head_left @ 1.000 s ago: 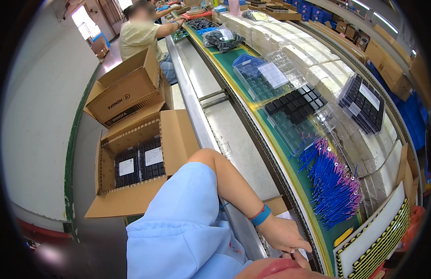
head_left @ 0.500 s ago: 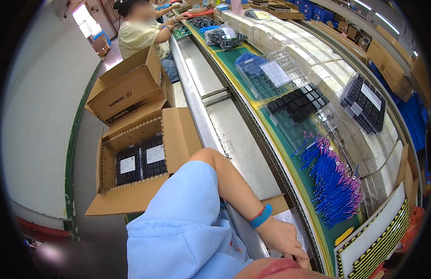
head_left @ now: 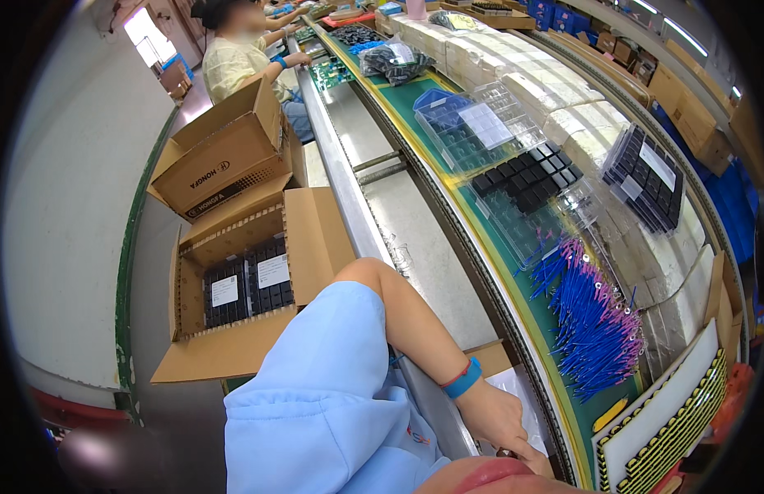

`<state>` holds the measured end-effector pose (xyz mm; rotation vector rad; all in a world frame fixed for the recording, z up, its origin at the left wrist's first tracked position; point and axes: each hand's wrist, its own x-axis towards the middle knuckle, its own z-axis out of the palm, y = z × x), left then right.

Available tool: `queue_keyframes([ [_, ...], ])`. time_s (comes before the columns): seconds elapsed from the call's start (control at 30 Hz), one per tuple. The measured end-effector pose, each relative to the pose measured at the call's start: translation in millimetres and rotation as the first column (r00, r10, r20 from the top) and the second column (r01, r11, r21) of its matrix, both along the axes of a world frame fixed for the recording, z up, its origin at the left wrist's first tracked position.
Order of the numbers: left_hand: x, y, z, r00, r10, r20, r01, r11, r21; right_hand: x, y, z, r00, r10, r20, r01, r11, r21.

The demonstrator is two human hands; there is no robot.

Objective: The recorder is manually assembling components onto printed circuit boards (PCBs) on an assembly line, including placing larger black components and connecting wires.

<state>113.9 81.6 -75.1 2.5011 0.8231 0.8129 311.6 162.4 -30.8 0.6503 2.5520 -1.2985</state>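
Curled downward at 5 o'clock, my left hand [head_left: 495, 416] has its fingers partly bent beside a small dark brown object [head_left: 505, 452]; I cannot tell whether it grips that, nor how far it is open. My right hand is out of sight. Compared with a second ago, my left index finger points lower and the brown object shows more, which I read as close finger work at that spot. At 4 o'clock, a heap of thin blue wires with pink ends [head_left: 592, 333] lies unchanged on the green-topped bench [head_left: 586, 420]; at 2 o'clock, square black blocks [head_left: 526, 183] likewise.
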Motion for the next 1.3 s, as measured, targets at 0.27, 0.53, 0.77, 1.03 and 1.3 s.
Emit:
queue_keyframes([
  [0.27,-1,0,2,0.999,-0.039,0.018,0.038,0.998,0.057,13,7,-28,0.990,0.061,0.124,-0.074,0.991,0.107],
  [0.53,-5,5,6,0.999,-0.035,0.030,0.031,0.993,0.115,24,24,-58,0.946,0.021,0.325,-0.021,1.000,-0.003],
  [0.77,-30,18,89,0.933,0.246,0.261,-0.315,0.911,0.267,26,23,-78,0.995,-0.055,0.084,0.053,0.998,0.019],
  [1.03,-200,-2,135,0.589,0.680,0.436,-0.804,0.440,0.401,26,19,-66,0.962,-0.233,0.141,0.247,0.965,-0.087],
  [1.3,-503,-151,60,-0.330,0.547,0.770,-0.914,-0.388,-0.117,26,22,-86,0.920,-0.357,0.163,0.383,0.909,-0.167],
])
